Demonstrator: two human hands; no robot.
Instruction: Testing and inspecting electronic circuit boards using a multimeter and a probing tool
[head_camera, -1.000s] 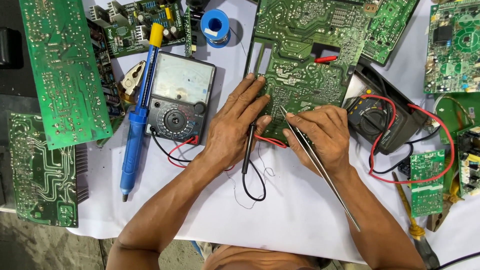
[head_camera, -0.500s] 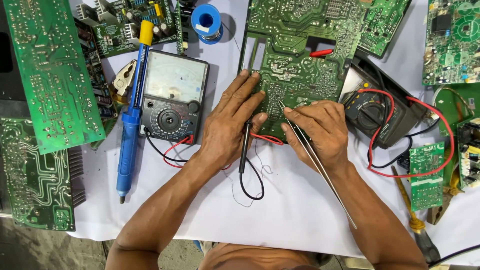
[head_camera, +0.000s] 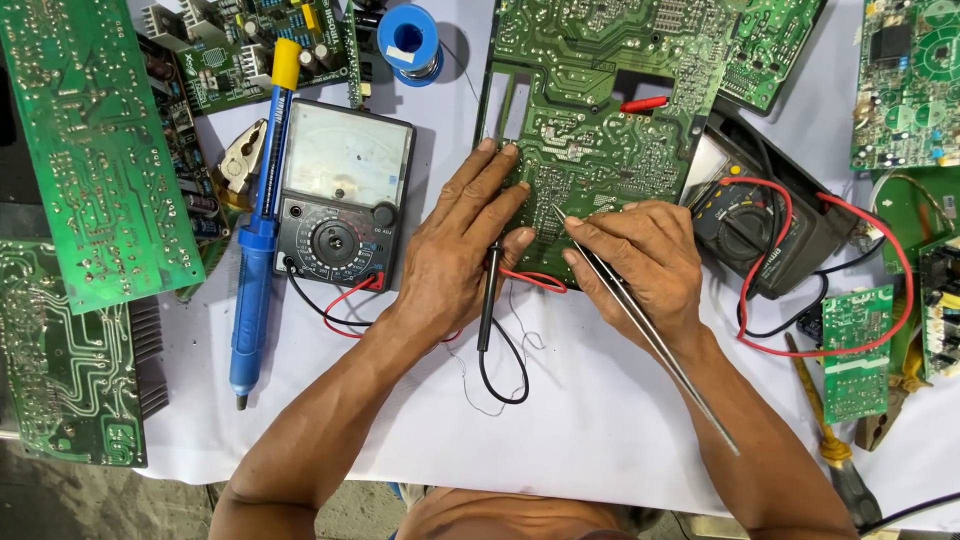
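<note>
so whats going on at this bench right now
A person leans over a big green circuit board lying solder side up on a white-covered table. The left hand rests on the board's edge with a black meter probe under it. The right hand holds long metal tweezers, tip on the board. An analog multimeter, a blue desoldering pump and a second meter lie alongside.

Bright, even daylight, soft short shadows, sharp focus throughout, slight wide-angle bending toward the edges.
</note>
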